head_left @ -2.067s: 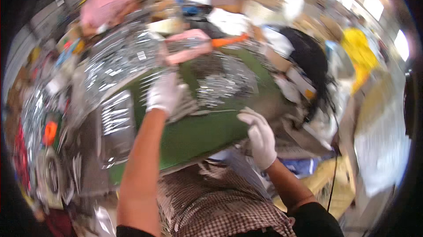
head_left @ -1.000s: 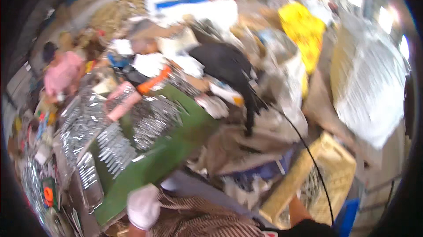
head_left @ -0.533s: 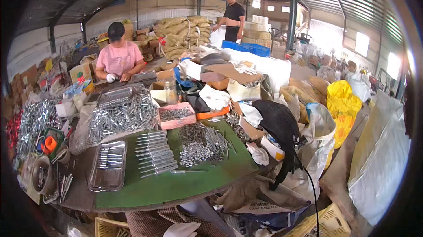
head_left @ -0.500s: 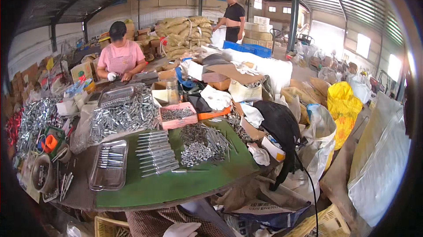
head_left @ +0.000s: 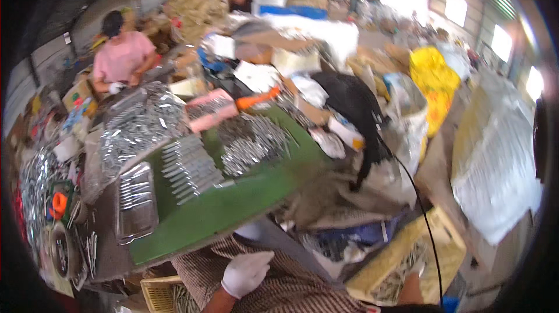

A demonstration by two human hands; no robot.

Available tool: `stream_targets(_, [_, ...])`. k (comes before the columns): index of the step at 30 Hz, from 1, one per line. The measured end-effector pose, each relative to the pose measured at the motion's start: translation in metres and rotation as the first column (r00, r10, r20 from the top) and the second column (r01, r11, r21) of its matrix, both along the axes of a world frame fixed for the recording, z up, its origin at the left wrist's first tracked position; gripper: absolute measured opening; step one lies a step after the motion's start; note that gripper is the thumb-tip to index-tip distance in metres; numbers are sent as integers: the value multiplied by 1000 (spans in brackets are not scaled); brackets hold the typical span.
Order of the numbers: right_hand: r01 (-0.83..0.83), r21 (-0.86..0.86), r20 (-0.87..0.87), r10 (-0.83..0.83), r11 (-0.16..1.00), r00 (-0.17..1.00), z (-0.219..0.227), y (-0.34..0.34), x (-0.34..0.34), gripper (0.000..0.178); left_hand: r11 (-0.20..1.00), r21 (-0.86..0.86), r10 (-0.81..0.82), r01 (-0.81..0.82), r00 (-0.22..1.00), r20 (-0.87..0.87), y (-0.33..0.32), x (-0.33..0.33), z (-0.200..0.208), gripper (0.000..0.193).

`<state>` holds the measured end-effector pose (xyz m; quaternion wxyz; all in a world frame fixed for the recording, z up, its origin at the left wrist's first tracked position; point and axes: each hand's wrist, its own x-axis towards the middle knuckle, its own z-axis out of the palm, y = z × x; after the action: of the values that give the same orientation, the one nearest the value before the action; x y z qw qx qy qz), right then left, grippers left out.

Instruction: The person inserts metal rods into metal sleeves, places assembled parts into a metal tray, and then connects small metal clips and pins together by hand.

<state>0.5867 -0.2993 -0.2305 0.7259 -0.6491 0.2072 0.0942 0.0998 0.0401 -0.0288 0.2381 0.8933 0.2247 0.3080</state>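
My left hand, in a white glove, rests over the brown checked cloth on my lap. Its fingers look stretched out and hold nothing visible. To the lower right, my right hand reaches down into a yellow plastic crate, over thin metal rods. Its fingers are blurred, so I cannot tell whether it grips a rod. On the green tabletop lies a row of metal rod-shaped parts. Beside them is a heap of small metal pieces. A metal tray with several slim parts stands at the left.
A pink box of small pieces sits behind the heap. A black garment hangs past the table's right side, with a black cable running down. Another yellow crate stands below the table. A co-worker in pink sits across.
The view has swung right and down. My right hand now shows in the right-hand crate. My left hand has come further into view above my lap.
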Motion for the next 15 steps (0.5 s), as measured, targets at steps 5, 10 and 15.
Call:
stream_targets(5, [113,186,170,-146,976,975,25,12,44,28,997,-24,-71,68,989,-133,-1,26,22,30])
stream_targets(10, [10,-185,543,94,983,835,132,77,-16,24,979,-37,-204,203,979,-23,-3,44,14,31])
stream_targets(15, [-29,-792,495,669,610,554,167,99,-79,17,936,-238,-248,257,966,70,-5,60,1,30])
